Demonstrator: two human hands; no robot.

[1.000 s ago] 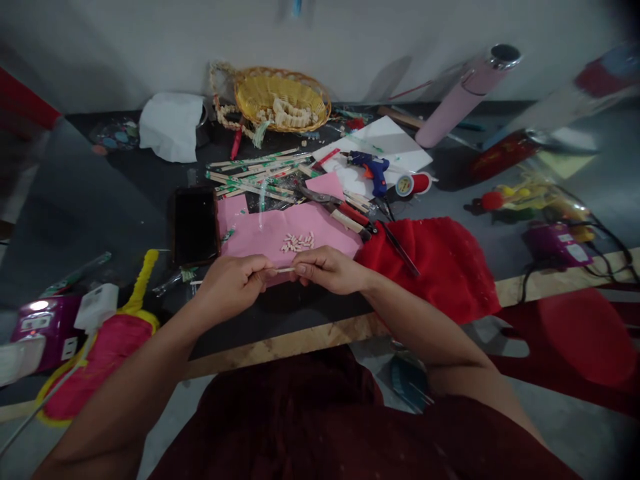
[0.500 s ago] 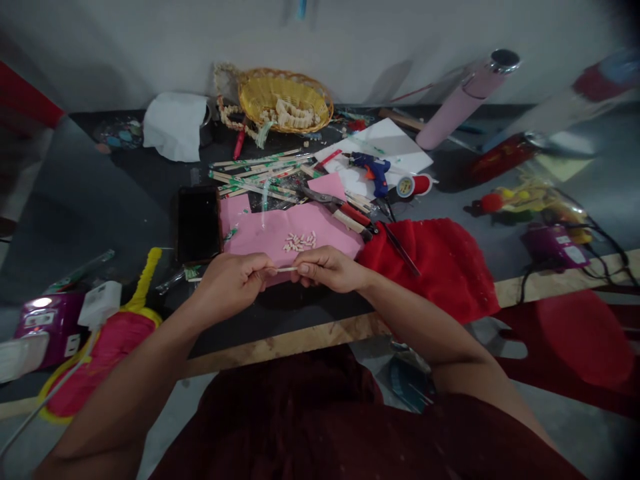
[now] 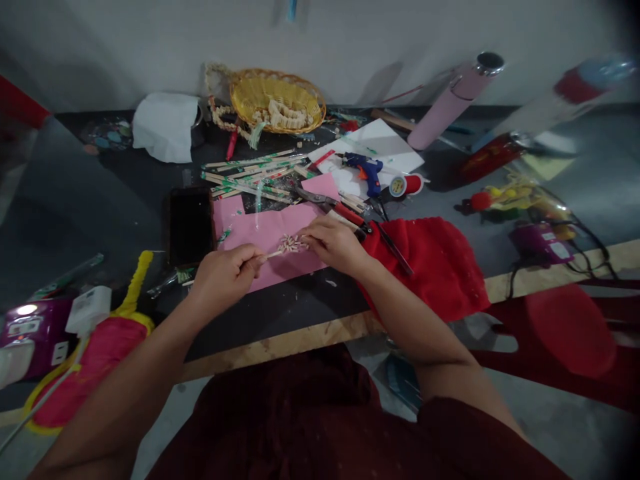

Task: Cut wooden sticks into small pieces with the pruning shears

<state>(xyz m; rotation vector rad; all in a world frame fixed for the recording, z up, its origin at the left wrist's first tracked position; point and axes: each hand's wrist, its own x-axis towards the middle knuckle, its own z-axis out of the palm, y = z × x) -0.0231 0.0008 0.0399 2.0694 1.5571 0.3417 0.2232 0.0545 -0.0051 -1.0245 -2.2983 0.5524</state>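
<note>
My left hand (image 3: 227, 272) pinches a thin, pale wooden stick (image 3: 273, 254), whose free end points right. Just beyond that end, a small pile of short cut wooden pieces (image 3: 289, 245) lies on pink paper (image 3: 273, 273). At the pile's right side is my right hand (image 3: 336, 245), its fingertips bent together at the pieces; whatever they hold is hidden. Pliers or cutters with red and white handles (image 3: 350, 215) rest right behind this hand. A red cloth (image 3: 425, 267) spreads out beside its wrist.
Printed wooden chopsticks (image 3: 255, 175) lie behind the paper, with a blue glue gun (image 3: 367, 170) and a red thread spool (image 3: 413, 185) to their right. A yellow basket (image 3: 277, 83) and a pink flask (image 3: 453, 107) stand farther back. At left is a phone (image 3: 191, 227).
My hands have moved apart. The right one has let go of the stick's end and shifted forward to the pile; the left still holds the stick. The view has shifted slightly.
</note>
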